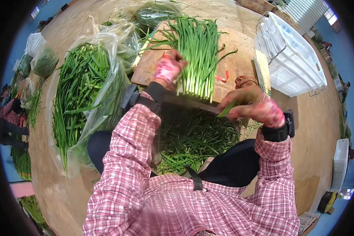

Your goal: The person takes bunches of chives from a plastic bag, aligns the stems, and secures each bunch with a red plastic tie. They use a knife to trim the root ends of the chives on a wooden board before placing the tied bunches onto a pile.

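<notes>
A thick bundle of long green stalks with pale cut ends, like garlic chives (194,55), lies on a wooden board (234,49) in front of me. At the bundle's left edge is my left hand (170,67), in a pink patterned fingerless covering, its fingers bent but apart with nothing visible in them. My right hand (253,105), smeared by motion, is off the board's near right corner, closed on a short green leaf (227,109). A knife (259,72) lies along the board's right side, beside a brown coiled item (246,82). A red strip (223,76) sits right of the bundle.
To the left stands a clear plastic bag (120,67) full of green stalks (80,84). Cut leaf scraps (196,137) heap on the floor between my knees. White plastic crates (291,59) stack at the right. Another plastic bag (153,13) lies beyond the board.
</notes>
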The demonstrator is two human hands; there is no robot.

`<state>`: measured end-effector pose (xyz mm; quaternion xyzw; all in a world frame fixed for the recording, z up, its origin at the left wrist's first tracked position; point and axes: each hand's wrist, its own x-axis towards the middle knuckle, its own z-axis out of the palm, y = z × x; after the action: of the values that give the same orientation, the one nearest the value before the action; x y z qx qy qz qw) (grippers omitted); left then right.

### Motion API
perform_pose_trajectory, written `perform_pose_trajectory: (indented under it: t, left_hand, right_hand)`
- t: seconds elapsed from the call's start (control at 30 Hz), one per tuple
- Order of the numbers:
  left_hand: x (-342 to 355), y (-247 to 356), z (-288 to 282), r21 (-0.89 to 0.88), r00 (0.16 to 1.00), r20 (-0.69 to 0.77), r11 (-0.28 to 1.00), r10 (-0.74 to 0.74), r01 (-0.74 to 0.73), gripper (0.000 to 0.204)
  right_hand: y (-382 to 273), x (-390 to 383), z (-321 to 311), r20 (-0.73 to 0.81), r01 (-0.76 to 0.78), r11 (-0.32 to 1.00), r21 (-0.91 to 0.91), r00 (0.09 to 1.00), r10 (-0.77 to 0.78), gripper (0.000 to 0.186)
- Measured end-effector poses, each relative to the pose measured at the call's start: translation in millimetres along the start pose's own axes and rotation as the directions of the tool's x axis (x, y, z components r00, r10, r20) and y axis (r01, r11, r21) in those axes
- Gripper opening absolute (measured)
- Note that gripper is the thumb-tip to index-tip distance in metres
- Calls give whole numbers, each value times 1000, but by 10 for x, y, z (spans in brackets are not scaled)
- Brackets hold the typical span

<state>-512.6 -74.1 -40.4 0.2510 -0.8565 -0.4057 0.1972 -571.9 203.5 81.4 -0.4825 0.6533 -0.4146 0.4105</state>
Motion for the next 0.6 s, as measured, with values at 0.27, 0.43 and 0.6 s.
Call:
perform_pose_trajectory:
  t: [0.27, 0.43, 0.6]
  left_hand:
    - [75, -192, 160, 208, 990, 142, 977, 28, -57, 36]
    - [19, -426, -156, 101, 995, 97, 994, 32, -42, 29]
    - [-345, -255, -733, 204, 922, -109, 916, 371, -345, 28]
  right_hand:
    - [1368, 773, 71, -499, -274, 958, 89, 820, 281, 38]
    - [1609, 847, -113, -370, -221, 763, -607, 929, -25, 43]
    - [741, 876, 209, -557, -147, 985, -94, 828, 70, 35]
